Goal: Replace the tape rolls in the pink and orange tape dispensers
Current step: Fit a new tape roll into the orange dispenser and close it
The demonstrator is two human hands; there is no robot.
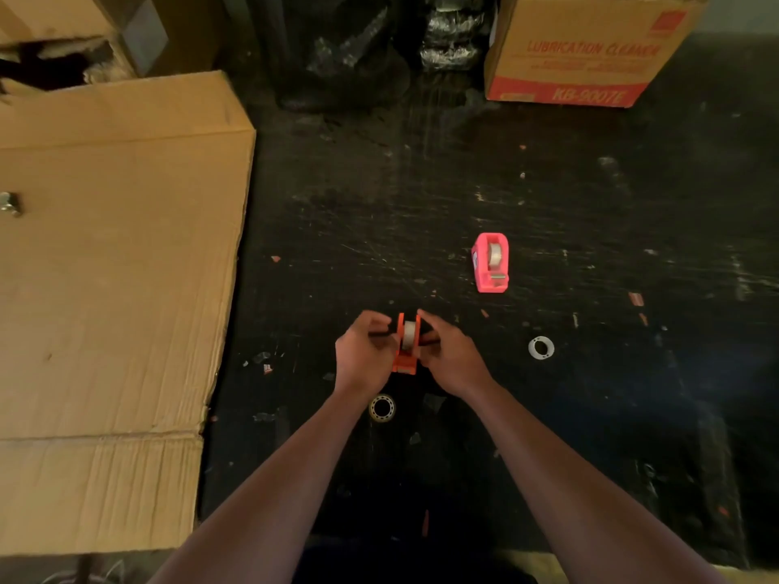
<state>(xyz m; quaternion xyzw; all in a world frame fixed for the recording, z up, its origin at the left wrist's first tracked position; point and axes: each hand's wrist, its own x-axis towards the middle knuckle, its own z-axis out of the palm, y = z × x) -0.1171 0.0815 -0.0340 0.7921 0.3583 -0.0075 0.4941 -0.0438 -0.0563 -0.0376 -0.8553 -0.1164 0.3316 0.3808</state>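
The orange tape dispenser (405, 359) stands on the dark table in the middle, with a pale tape roll (408, 334) sitting between its two side walls. My left hand (364, 356) grips its left side and my right hand (449, 354) grips its right side, fingers at a black spindle that sticks out either way. The pink tape dispenser (490, 263) stands apart to the upper right with a roll inside it. An empty white core ring (541, 347) lies to the right of my hands. Another ring with a dark centre (382, 408) lies just below my left wrist.
A large flat cardboard sheet (114, 288) covers the left side of the table. A cardboard box with red print (590, 52) stands at the back right. Dark plastic bags (358, 52) sit at the back centre. Small scraps litter the scratched black tabletop (590, 415).
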